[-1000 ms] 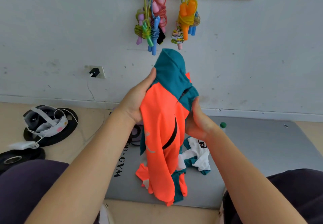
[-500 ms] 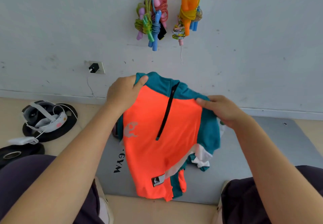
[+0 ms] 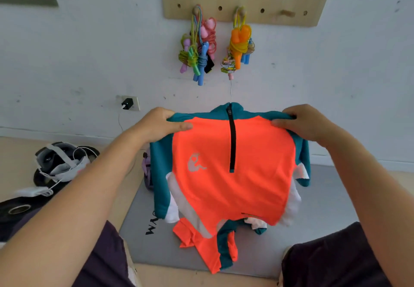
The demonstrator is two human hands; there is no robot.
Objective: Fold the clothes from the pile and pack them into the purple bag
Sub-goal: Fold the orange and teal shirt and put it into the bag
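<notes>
Your left hand (image 3: 156, 125) and right hand (image 3: 307, 123) each pinch a shoulder of the orange top (image 3: 233, 165), held up at frame centre above the grey mat (image 3: 324, 208). Keep the shoulders level and lower it flat before folding. Mat lettering is partly hidden, unreadable.

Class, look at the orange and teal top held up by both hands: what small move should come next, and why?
Probably lower the orange and teal top flat onto the grey mat. The left hand and right hand pinch its shoulders, it hangs spread open, zip facing the person, so it looks ready for folding.
</notes>
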